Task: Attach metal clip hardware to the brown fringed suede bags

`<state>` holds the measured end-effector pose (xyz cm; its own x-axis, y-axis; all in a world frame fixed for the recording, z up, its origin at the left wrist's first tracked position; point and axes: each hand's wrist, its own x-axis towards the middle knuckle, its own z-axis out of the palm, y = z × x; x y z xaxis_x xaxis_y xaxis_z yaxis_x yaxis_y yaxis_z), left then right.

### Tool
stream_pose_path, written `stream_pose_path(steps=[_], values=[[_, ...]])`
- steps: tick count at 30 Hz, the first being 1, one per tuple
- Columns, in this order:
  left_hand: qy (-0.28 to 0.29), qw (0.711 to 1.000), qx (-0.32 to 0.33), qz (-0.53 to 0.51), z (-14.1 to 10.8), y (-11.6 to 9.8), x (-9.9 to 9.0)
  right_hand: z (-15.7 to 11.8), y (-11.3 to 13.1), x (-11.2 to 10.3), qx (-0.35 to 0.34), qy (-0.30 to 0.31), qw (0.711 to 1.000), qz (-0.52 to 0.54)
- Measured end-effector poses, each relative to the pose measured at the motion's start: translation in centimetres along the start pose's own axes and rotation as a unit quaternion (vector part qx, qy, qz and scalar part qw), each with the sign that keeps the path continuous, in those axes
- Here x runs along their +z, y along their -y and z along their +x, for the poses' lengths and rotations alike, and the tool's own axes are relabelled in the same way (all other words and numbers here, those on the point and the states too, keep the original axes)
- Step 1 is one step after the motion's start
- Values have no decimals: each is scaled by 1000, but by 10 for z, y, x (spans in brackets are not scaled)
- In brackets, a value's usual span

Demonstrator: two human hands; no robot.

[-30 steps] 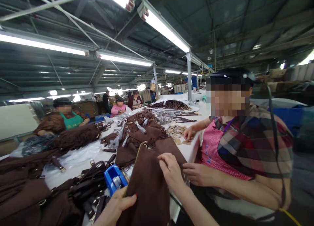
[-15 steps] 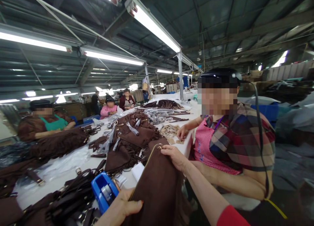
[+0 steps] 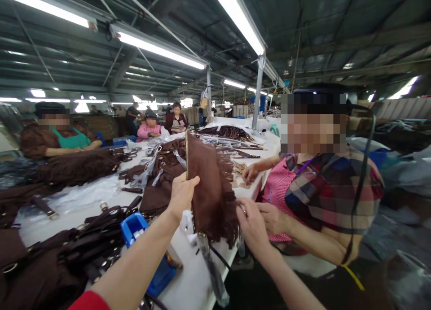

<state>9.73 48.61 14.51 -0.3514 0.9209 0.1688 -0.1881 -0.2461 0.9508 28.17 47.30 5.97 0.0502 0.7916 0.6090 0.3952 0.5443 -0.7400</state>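
- Brown fringed bag [image 3: 205, 184]: in your left hand [image 3: 183, 191], upright above the white desk [image 3: 186, 278].
- Your right hand [image 3: 252, 224]: right of the bag, just beside a co-worker's left hand [image 3: 272, 218].
- Blue plastic tape dispenser [image 3: 163, 274]: on the desk, left of the bag, partly behind your left forearm.
- Dark brown buckled straps [image 3: 111, 229]: heaped left of the dispenser.
- Clear plastic sheeting [image 3: 84, 193]: on the desk beyond the straps.
- Pile of brown fringed bags [image 3: 164, 162]: behind your bag.
- Small tan pieces [image 3: 238, 172]: beyond it, rightward.
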Motion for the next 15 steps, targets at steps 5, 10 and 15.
stream_pose_path(steps=[5, 10, 15], values=[[-86, 995, 2, -52, 0, 37, -15, -93, -27, 41, -54, 81, 993, -63], [-108, 993, 0, -46, 3, 57, -22, -116, -25, 64, 23, 192, 979, -60], [-57, 998, 0, -3, 9, 52, 4, -83, -1, 66, 145, 201, 969, 10]])
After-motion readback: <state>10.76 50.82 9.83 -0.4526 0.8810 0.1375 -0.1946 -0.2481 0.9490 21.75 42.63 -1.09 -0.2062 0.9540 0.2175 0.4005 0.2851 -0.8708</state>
